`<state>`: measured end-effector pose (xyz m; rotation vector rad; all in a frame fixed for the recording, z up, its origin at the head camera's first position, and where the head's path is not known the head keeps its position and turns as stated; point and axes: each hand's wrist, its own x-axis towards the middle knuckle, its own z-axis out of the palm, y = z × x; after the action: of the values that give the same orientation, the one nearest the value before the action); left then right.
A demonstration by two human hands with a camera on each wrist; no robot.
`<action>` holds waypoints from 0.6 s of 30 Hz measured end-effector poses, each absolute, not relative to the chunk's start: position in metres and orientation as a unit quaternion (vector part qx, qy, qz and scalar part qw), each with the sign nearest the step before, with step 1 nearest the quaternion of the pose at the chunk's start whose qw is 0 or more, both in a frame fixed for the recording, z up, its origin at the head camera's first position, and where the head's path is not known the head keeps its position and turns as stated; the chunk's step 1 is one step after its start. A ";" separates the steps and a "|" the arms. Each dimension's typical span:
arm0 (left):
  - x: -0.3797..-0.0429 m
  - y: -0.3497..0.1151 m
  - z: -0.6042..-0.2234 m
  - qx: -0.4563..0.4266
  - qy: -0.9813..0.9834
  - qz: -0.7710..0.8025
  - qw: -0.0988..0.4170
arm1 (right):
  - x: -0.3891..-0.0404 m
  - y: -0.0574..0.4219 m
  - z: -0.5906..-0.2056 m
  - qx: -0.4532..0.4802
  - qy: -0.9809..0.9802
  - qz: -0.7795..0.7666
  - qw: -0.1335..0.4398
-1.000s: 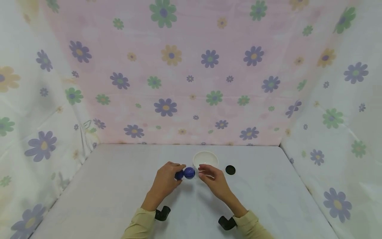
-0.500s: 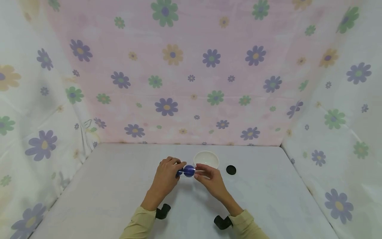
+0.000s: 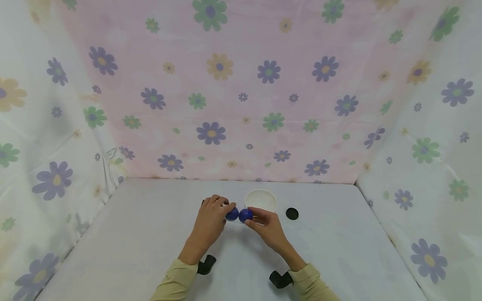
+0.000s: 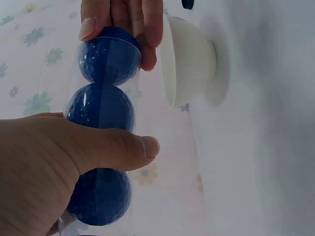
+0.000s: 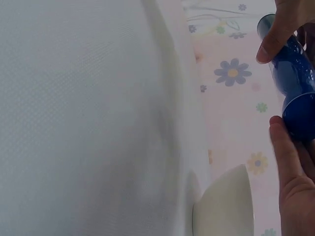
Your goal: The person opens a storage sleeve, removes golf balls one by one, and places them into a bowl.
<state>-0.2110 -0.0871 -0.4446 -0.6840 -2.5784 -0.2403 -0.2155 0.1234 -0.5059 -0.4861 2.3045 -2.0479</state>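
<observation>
Blue dimpled golf balls (image 4: 101, 199) sit in a row inside a clear tube (image 5: 279, 78). Around the tube's middle, my left hand (image 3: 208, 219) grips with its thumb laid across the front. My right hand (image 3: 270, 228) is at the tube's right end, its thumb and fingers pinching the end golf ball (image 4: 110, 61) from both sides. That ball's top stands slightly past the tube rim in the left wrist view. The tube is held above the table, in front of a white bowl (image 3: 261, 200). Part of the row is hidden by my left hand.
A round black disc (image 3: 292, 213) lies on the white table (image 3: 150, 242) to the right of the bowl. Flowered cloth walls (image 3: 241, 83) close in the back and both sides. Black angled pieces (image 3: 280, 279) sit at my wrists.
My right hand has come left onto the tube's end and taken hold of the end golf ball. The balls have shifted rightward past my left hand, which keeps its grip on the tube.
</observation>
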 end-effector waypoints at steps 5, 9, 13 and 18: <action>-0.211 -0.088 -0.445 -0.244 -0.938 -0.110 0.222 | -0.217 0.125 -0.507 -0.147 0.736 -0.661 -0.001; -0.209 -0.086 -0.448 -0.235 -0.937 -0.132 0.223 | -0.216 0.127 -0.505 -0.142 0.735 -0.663 -0.007; -0.207 -0.084 -0.455 -0.231 -0.933 -0.160 0.225 | -0.214 0.130 -0.503 -0.143 0.725 -0.673 -0.025; -0.207 -0.085 -0.461 -0.223 -0.930 -0.186 0.224 | -0.214 0.133 -0.501 -0.155 0.718 -0.678 -0.040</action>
<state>-0.2065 -0.0847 -0.4610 -0.6156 -2.5671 -0.5145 -0.2137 0.1325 -0.5010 -0.4992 2.3141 -2.1843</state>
